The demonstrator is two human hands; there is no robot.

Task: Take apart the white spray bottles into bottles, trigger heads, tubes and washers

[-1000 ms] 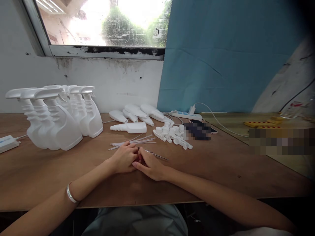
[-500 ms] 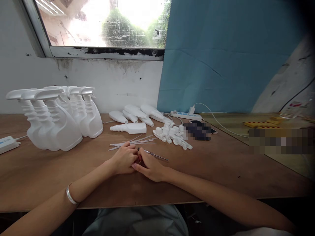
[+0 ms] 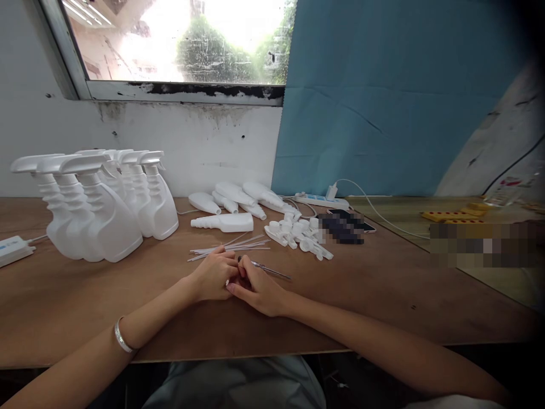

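Note:
My left hand [image 3: 216, 275] and my right hand [image 3: 261, 288] meet on the brown table, fingers curled against each other. Whatever lies between them, if anything, is hidden. Just behind my right hand lies a slim metal tool, perhaps scissors [image 3: 275, 271], with a dark end by my fingers; my hand covers part of it. Thin white tubes [image 3: 238, 246] are in a loose pile past my left hand. Farther right is a heap of white spray trigger heads [image 3: 298, 233]. One white bottle [image 3: 227, 222] rests on its side behind the tubes.
Several white spray bottles [image 3: 113, 221] with triggers stand at the left. More bottles [image 3: 236, 193] without heads lie near the wall. A power strip [image 3: 321, 200] and a phone [image 3: 368, 226] are at the back right. Another white power strip [image 3: 15, 250] sits at the left edge.
Almost nothing differs. My fingers have shifted very slightly where the hands meet; the tool, tubes and bottles have stayed in place.

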